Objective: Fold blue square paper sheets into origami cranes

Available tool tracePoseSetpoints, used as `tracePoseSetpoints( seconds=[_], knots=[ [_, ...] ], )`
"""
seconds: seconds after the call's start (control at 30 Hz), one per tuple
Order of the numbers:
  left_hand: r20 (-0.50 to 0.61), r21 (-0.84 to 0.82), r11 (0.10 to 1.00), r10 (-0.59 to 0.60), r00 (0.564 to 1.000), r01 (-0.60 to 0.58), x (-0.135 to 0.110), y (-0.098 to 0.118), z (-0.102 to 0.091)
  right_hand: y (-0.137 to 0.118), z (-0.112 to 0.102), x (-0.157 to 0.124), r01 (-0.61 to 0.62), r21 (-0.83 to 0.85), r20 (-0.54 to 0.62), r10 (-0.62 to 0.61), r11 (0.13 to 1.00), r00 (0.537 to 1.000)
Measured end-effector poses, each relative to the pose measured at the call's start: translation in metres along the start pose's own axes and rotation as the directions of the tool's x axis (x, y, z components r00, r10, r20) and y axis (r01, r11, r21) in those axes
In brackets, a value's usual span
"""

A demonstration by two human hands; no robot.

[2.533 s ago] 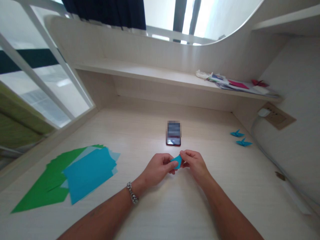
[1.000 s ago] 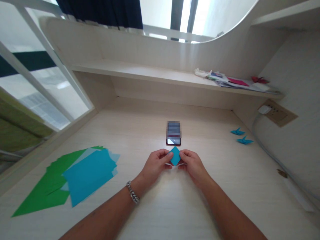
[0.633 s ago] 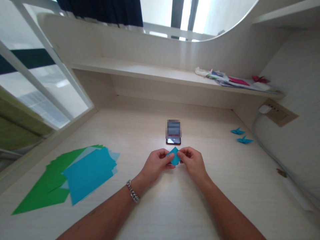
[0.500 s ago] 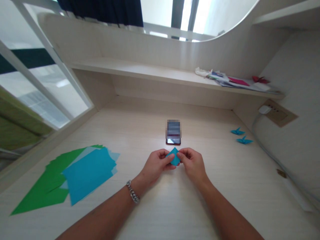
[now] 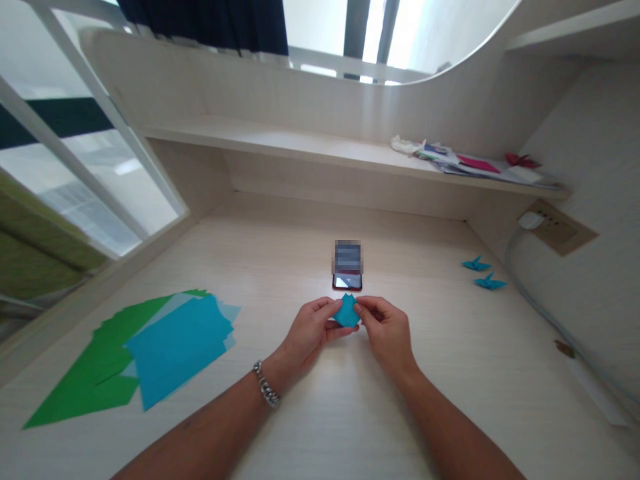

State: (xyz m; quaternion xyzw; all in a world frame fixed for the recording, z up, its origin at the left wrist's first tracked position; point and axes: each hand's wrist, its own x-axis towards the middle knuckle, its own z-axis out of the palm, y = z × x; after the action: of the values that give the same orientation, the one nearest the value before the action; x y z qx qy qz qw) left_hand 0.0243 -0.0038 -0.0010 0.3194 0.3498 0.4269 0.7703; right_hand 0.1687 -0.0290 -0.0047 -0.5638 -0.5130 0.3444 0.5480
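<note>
A small folded piece of blue paper [image 5: 347, 313] is held up between both hands, over the desk. My left hand [image 5: 313, 327] pinches its left side, thumb on the near face and fingers behind and below. On the right edge, my right hand [image 5: 387, 330] grips with thumb and index finger. The paper's top edge shows a notch between two small points. Just beyond the hands lies a phone [image 5: 347, 281], its screen partly blurred. A chain bracelet [image 5: 266, 385] circles my left wrist.
Blue sheets [image 5: 180, 350] overlap green sheets [image 5: 85, 373] on the desk at left. Two folded blue paper cranes [image 5: 490, 283] sit at right, near a cable [image 5: 540, 303] running from a wall socket [image 5: 560, 227]. Papers [image 5: 480, 167] lie on the shelf [image 5: 300, 143] above.
The top of the blue paper has gone from a single point to a notched edge. My left thumb has shifted up along it. Both hands stay in nearly the same place.
</note>
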Motion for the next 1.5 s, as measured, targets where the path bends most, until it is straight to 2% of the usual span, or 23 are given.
tracePoseSetpoints(
  seconds=[0.1, 0.2, 0.37, 0.57, 0.7, 0.8, 0.97, 1.2, 1.33, 1.5],
  knots=[
    [0.002, -0.038, 0.999, -0.009, 1.000, 0.009, 0.000, 0.001, -0.001, -0.001, 0.001, 0.000, 0.054, 0.015, -0.008, -0.054, 0.998, 0.998],
    [-0.002, -0.040, 0.999, -0.009, 1.000, 0.009, 0.001, 0.002, -0.002, -0.002, -0.001, 0.001, 0.109, 0.024, 0.039, -0.109, 0.994, 0.993],
    [-0.028, 0.037, 0.999, 0.023, 0.999, -0.022, 0.003, 0.002, -0.004, 0.001, -0.005, 0.005, 0.000, 0.006, 0.196, -0.001, 1.000, 0.981],
    [-0.034, 0.121, 0.992, -0.017, 0.999, 0.021, 0.003, 0.001, -0.004, 0.003, -0.009, 0.011, -0.037, -0.076, 0.283, 0.057, 0.996, 0.957],
    [-0.034, 0.193, 0.981, -0.021, 0.999, 0.027, 0.001, 0.003, -0.003, 0.001, -0.010, 0.011, -0.068, -0.053, 0.351, 0.082, 0.996, 0.933],
    [-0.002, 0.264, 0.963, 0.050, 0.999, -0.047, -0.002, 0.007, -0.003, 0.001, -0.012, 0.012, -0.071, -0.046, 0.338, 0.082, 0.996, 0.937],
    [0.127, 0.401, 0.903, 0.109, 0.986, -0.151, -0.002, 0.006, -0.008, 0.004, -0.016, 0.013, -0.062, -0.030, 0.333, 0.069, 0.998, 0.941],
    [0.076, 0.413, 0.899, 0.125, 0.989, -0.146, 0.005, 0.002, -0.012, 0.005, -0.016, 0.014, -0.154, 0.053, 0.378, 0.123, 0.987, 0.918],
    [0.084, 0.382, 0.918, 0.083, 0.993, -0.109, 0.003, 0.005, -0.009, 0.005, -0.017, 0.014, -0.247, 0.085, 0.337, 0.205, 0.965, 0.919],
    [0.111, 0.393, 0.915, 0.049, 0.993, -0.089, 0.002, 0.008, -0.008, 0.005, -0.020, 0.015, -0.248, 0.108, 0.336, 0.200, 0.963, 0.921]
  ],
)
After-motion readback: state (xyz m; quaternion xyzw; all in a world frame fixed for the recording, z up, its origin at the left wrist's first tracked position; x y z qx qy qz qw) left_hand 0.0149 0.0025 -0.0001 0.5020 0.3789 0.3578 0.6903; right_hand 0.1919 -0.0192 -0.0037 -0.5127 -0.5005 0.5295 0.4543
